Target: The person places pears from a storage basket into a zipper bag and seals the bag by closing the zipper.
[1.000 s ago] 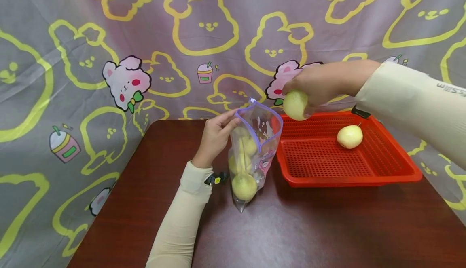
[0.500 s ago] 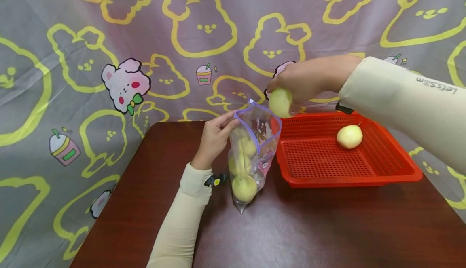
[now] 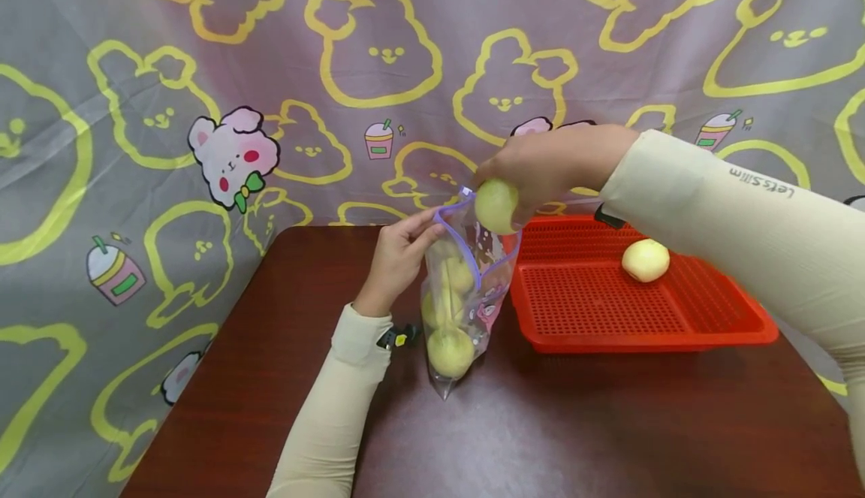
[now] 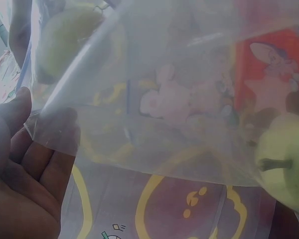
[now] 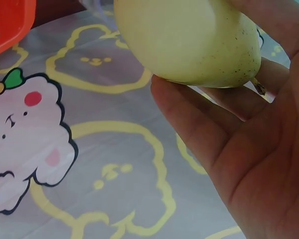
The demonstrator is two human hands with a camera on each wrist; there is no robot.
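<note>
Between thumb and fingers, my left hand (image 3: 404, 258) pinches the left rim of a clear zip bag (image 3: 496, 288) with a purple zip edge. The bag stands upright on the table, its mouth apart, with several yellow-green pears (image 3: 450, 351) inside. Over that mouth, my right hand (image 3: 534, 167) grips another pear (image 3: 496, 205). In the right wrist view, the fingers curl round this pear (image 5: 189, 40), its stem toward the palm. The left wrist view looks through the cloudy film (image 4: 154, 134) of the bag, with a stemmed pear (image 4: 284, 169) at lower right.
A red plastic basket (image 3: 649, 344) sits right of the bag, holding one pear (image 3: 646, 261). Both stand on a dark brown table (image 3: 284, 348). Behind hangs a grey-pink cloth (image 3: 257, 55) with yellow cartoon outlines. My right forearm crosses above the basket's right side.
My right hand has carried its pear leftward from over the basket's left edge to the bag's mouth, lowering it slightly at the end. My left hand and the bag stay almost still.
</note>
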